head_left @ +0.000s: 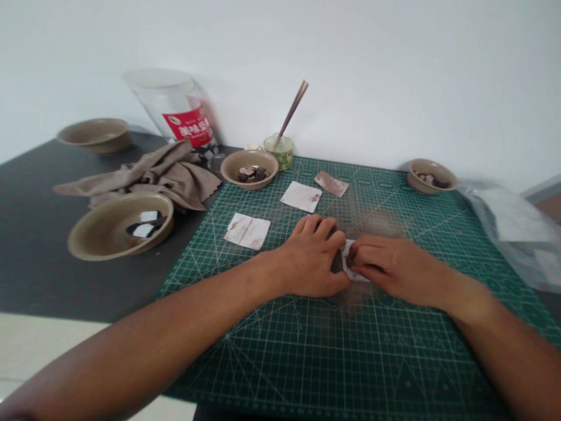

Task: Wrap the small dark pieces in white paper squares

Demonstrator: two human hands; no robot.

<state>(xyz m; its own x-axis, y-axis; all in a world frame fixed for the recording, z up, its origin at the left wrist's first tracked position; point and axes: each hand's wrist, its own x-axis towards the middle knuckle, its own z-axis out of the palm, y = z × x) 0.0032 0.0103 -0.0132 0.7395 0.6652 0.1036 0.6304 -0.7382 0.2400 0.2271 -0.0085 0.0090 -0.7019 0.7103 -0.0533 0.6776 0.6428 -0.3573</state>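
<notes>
A small white square sheet (358, 277) with brown smudges lies on the green cutting mat (342, 362), partly hidden under my hands. My left hand (316, 257) rests on the mat with fingers spread, its thumb and index finger at the sheet's left edge. Over the sheet, my right hand (390, 264) has its fingertips pinched together and pressed down. Whatever sits between those fingertips is hidden. Brown smears surround both hands. Beyond my left hand lie two more smudged white squares, one nearer (248, 231) and one farther (301, 196), plus a browner piece (332, 183).
Bowls with dark and pale pieces stand at the mat's back left (249, 169) and back right (432, 176). Leftward are a bowl with black-and-white pieces (120, 228), another bowl (94, 135), a brown cloth (162, 175) and a tilted clear jar (175, 111). Sticks (293, 110) lean in a glass (280, 151); a plastic bag (517, 228) lies right.
</notes>
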